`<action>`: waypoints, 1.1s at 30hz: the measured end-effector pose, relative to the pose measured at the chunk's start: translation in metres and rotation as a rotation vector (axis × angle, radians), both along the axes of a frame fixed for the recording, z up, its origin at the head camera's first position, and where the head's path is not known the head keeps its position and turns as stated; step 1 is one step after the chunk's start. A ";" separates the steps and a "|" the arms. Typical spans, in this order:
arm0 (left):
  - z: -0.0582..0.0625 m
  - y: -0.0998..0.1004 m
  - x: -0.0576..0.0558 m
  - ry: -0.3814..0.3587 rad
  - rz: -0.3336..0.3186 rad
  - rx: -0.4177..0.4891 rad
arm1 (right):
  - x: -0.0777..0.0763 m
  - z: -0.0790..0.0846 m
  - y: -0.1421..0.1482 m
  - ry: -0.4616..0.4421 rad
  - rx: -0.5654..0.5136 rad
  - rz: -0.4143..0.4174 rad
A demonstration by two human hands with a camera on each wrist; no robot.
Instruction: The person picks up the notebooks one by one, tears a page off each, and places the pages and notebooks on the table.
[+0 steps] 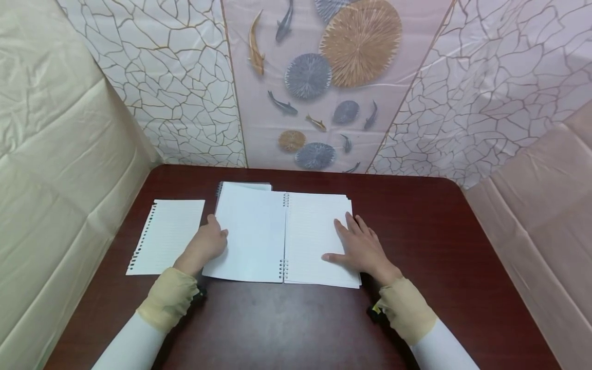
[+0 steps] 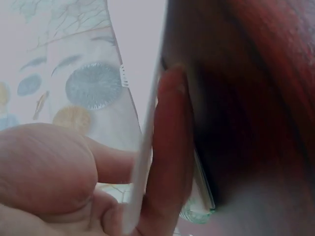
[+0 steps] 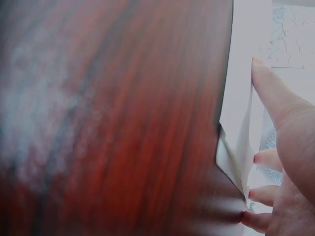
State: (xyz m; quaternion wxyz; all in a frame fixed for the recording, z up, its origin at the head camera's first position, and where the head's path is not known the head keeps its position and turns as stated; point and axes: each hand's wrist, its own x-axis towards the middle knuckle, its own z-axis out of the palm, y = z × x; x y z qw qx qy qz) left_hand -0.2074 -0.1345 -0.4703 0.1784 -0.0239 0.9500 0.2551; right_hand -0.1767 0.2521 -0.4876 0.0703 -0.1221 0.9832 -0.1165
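A spiral notebook (image 1: pixel 252 236) lies open on the table, its coil running down the middle and a lined page (image 1: pixel 310 236) on the right side. My left hand (image 1: pixel 209 242) pinches the outer edge of the blank left side. In the left wrist view the thumb is on one face of that white leaf (image 2: pixel 140 118) and the fingers (image 2: pixel 171 132) are behind it, holding it up from the table. My right hand (image 1: pixel 363 249) rests with spread fingers on the right page's outer edge. From the right wrist, a page corner (image 3: pixel 229 160) shows slightly bent.
Behind the left side, another spiral-bound pad (image 1: pixel 252 185) partly sticks out from under the notebook. To the left lies a loose lined sheet (image 1: pixel 168 236) with torn punched holes. The dark red wooden table (image 1: pixel 439 267) meets patterned cloth at the back and cream cloth at both sides.
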 end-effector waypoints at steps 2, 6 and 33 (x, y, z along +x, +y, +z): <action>-0.001 0.004 0.002 0.030 0.012 -0.037 | 0.000 0.000 0.000 0.006 -0.006 0.004; 0.001 0.012 0.010 0.125 -0.006 -0.128 | 0.000 -0.001 0.001 0.005 -0.003 0.007; 0.009 0.035 0.016 0.431 -0.190 -0.474 | -0.001 -0.002 0.001 0.005 0.011 0.020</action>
